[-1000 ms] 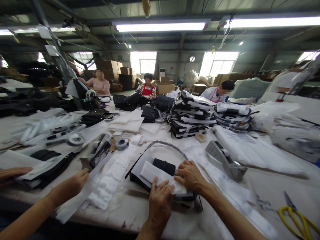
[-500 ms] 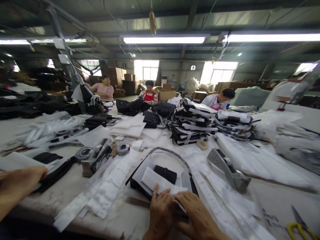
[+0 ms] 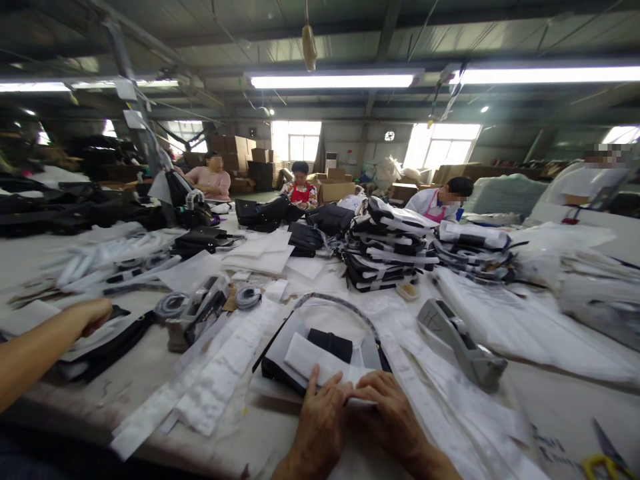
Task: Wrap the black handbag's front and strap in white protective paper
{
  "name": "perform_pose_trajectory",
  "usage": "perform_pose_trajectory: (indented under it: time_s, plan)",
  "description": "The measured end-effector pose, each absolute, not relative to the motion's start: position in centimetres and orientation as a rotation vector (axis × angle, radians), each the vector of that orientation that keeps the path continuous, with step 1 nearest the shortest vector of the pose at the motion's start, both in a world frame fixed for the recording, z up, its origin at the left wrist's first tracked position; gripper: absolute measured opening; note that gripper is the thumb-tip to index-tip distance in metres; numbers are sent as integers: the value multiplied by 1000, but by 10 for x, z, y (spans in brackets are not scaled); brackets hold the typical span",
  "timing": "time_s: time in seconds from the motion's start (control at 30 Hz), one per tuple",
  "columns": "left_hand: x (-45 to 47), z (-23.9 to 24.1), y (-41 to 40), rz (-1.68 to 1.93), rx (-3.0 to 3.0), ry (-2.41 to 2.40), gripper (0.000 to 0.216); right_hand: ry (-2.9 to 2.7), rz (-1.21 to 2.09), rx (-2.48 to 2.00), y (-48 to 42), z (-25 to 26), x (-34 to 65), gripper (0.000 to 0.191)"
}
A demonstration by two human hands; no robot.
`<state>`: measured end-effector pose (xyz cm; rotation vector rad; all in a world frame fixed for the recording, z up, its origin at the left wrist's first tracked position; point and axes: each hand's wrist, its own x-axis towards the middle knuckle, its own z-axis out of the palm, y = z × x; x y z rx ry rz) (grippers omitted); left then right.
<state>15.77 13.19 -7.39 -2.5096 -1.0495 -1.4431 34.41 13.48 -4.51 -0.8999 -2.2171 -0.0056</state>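
Observation:
A black bag (image 3: 327, 344) lies on the table edge in front of me, partly wrapped in a white foam sheet (image 3: 306, 355), with its grey strap (image 3: 339, 303) looping behind it. My left hand (image 3: 320, 419) rests on the sheet's near edge, index finger stretched out flat. My right hand (image 3: 393, 415) is beside it and touching it, fingers curled onto the sheet's edge.
A co-worker's arm (image 3: 55, 333) reaches in from the left over black straps. Grey tape dispensers stand at right (image 3: 460, 341) and left (image 3: 197, 312). White foam strips (image 3: 220, 373) lie left of the bag. Stacked wrapped bags (image 3: 385, 248) sit behind. Yellow scissors (image 3: 603, 461) are bottom right. Seated people work at the far end.
My right hand has come back from the bag's far side to its near edge, next to my left hand. The co-worker's arm has drawn back to the left. The camera tilted up.

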Motion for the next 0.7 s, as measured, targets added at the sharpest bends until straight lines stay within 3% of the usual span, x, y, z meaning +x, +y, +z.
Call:
perform_pose_trajectory:
  time_s: [0.23, 0.5, 0.7]
  plan:
    - [149, -75, 134, -1301, -2576, -989, 37, -2214, -16, -849, 123, -45, 345, 15]
    - [160, -87, 136, -1417, -2451, -1104, 29, -2222, -174, -761, 111, -37, 339, 29]
    - [150, -80, 136, -1263, -2642, -1043, 28, -2202, -60, -837, 106, -42, 340, 31]
